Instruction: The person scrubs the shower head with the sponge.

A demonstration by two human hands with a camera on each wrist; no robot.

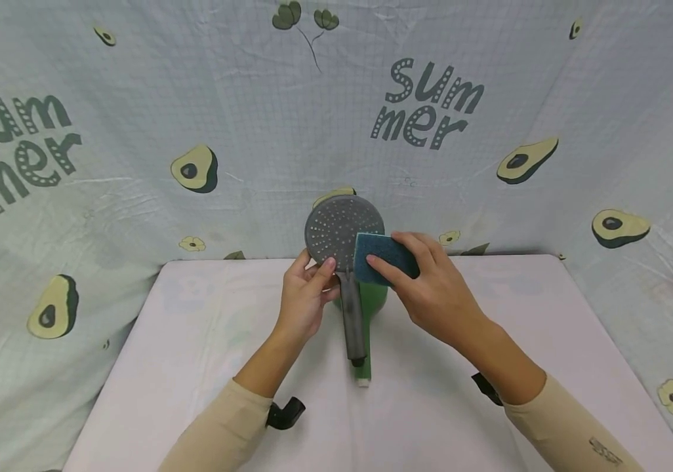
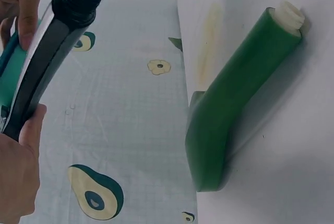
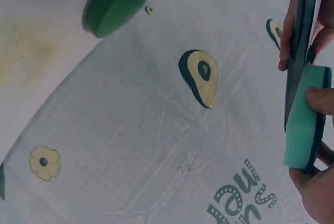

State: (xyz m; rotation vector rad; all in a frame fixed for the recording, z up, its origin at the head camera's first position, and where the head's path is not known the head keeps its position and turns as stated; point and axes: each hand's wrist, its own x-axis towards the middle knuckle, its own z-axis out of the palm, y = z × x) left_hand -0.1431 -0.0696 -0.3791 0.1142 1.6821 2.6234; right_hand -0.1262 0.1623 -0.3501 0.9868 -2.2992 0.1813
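A dark grey shower head [image 1: 336,223] is held up above the table, its round nozzle face towards me and its handle hanging down. My left hand [image 1: 302,295] grips it at the neck, thumb on the lower edge of the face. With my right hand [image 1: 439,295] I pinch a sponge [image 1: 380,246], its dark blue side outward, against the right part of that face. The sponge's teal foam [image 3: 300,130] lies along the shower head in the right wrist view. The threaded handle end [image 2: 78,2] shows in the left wrist view.
Behind and below the grey one, a green shower head [image 2: 229,98] with a pale threaded end lies on the white table [image 1: 212,360]. A cloth printed with avocados and lettering [image 1: 277,131] hangs just beyond the table's far edge. Black wrist straps [image 1: 285,414] show at the sleeves.
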